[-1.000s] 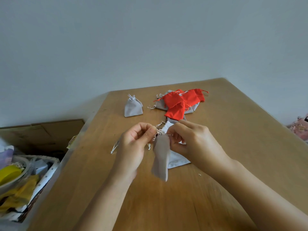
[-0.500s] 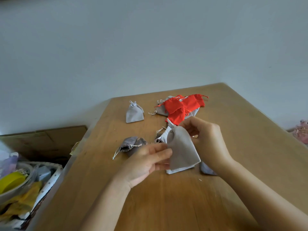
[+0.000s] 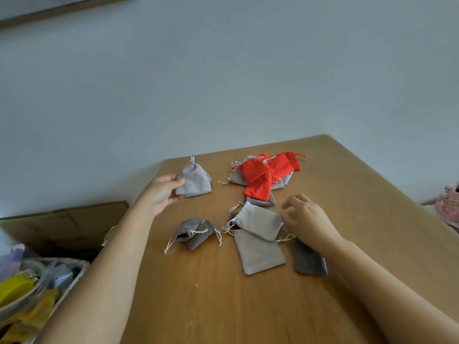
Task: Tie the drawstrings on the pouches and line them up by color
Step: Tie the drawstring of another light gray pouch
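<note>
At the far left of the wooden table (image 3: 198, 306), my left hand (image 3: 162, 193) pinches the left edge of a tied light grey pouch (image 3: 196, 181) whose knotted string sticks up. It overlaps another grey pouch behind it. My right hand (image 3: 308, 219) hovers with curled, parted fingers and holds nothing, just right of a loose light grey pouch (image 3: 258, 222). A second flat light grey pouch (image 3: 259, 254) lies below that one. One dark grey pouch (image 3: 193, 233) lies crumpled at mid-table. Another dark grey pouch (image 3: 309, 261) is partly hidden under my right wrist. Red pouches (image 3: 260, 175) are heaped on grey ones at the back.
A basket (image 3: 74, 274) with yellow and mixed items sits off the table's left edge, with a cardboard box (image 3: 62, 224) behind it. A pink object (image 3: 449, 207) lies beyond the right edge. A wall rises right behind the table's far edge.
My left hand has carried the tied grey pouch to the far left, by the earlier one. My right hand has let go and hovers beside the loose pouches.
</note>
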Demonstrator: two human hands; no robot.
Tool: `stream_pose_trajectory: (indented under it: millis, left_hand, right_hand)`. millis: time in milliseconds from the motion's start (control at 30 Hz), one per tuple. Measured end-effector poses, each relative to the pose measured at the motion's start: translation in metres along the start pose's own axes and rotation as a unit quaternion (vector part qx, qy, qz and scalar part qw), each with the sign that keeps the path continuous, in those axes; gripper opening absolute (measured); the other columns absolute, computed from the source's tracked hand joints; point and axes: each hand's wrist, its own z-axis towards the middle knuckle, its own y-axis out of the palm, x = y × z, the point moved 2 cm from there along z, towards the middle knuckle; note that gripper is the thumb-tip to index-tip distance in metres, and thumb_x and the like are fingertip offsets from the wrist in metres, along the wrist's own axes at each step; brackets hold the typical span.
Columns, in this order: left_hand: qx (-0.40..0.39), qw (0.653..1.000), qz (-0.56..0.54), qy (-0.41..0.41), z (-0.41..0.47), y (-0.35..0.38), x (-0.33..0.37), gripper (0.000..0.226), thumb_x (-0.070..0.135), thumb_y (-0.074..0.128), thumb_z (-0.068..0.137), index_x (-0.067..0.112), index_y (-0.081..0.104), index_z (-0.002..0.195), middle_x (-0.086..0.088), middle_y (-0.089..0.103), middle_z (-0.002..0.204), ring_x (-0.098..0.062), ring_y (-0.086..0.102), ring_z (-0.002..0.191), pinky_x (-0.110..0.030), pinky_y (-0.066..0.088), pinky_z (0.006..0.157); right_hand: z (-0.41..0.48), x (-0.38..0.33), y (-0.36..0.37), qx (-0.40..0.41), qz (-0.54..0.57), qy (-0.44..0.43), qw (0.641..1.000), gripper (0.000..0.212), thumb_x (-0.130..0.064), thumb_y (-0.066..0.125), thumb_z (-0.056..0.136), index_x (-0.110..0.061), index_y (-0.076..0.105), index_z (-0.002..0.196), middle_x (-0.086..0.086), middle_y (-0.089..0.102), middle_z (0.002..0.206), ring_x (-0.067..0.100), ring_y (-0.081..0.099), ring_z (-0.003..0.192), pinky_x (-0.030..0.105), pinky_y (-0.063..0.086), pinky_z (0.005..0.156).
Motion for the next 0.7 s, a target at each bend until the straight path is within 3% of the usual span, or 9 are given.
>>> stream_pose_trajectory:
  millis: [133,233,467,567,700]
  left_hand:
    - [0.029,0.998,0.063,-0.011,0.036,-0.005,-0.022,0.031,0.006,0.057,0.094,0.001,0.056,0.124,-0.006,0.064,0.097,-0.017,0.059,0.087,-0.028,0.049,0.077]
    - [0.047,0.995,0.089,-0.003,0.048,-0.002,-0.035,0.032,0.006,0.059,0.093,0.001,0.057,0.125,-0.011,0.063,0.107,-0.019,0.059,0.088,-0.025,0.049,0.072]
    - [0.106,0.979,0.172,0.036,0.060,0.003,-0.050,0.026,0.007,0.066,0.087,0.000,0.066,0.112,-0.012,0.066,0.096,-0.017,0.055,0.075,-0.023,0.046,0.066]
    - [0.134,0.965,0.226,0.024,0.065,0.003,-0.050,0.040,0.009,0.066,0.087,0.004,0.059,0.126,-0.014,0.063,0.122,-0.025,0.060,0.104,-0.030,0.047,0.084]
    - [0.172,0.942,0.285,0.037,0.072,0.010,-0.045,0.061,0.023,0.064,0.089,0.008,0.039,0.143,-0.012,0.044,0.145,-0.029,0.047,0.127,-0.031,0.041,0.093]
  right_hand:
    - [0.003,0.008,0.002,-0.010,-0.006,0.019,1.000,0.023,-0.029,0.055,0.095,-0.014,0.064,0.110,0.001,0.056,0.113,0.018,0.057,0.096,0.021,0.034,0.072]
    - [0.001,0.009,0.004,-0.026,-0.016,0.018,0.999,0.023,-0.032,0.052,0.096,-0.016,0.063,0.109,-0.001,0.056,0.111,0.016,0.056,0.095,0.021,0.035,0.074]
    - [-0.001,0.008,0.006,-0.039,-0.027,0.009,0.999,0.021,-0.034,0.052,0.096,-0.019,0.063,0.106,-0.003,0.054,0.108,0.011,0.051,0.089,0.021,0.035,0.073]
    - [-0.001,0.008,0.005,-0.041,-0.027,0.007,0.999,0.021,-0.034,0.052,0.096,-0.019,0.063,0.107,-0.003,0.054,0.109,0.011,0.052,0.090,0.021,0.036,0.074]
    - [-0.002,0.007,0.006,-0.033,-0.017,0.009,0.999,0.022,-0.034,0.051,0.097,-0.019,0.061,0.110,-0.004,0.053,0.113,0.011,0.052,0.091,0.021,0.036,0.074]
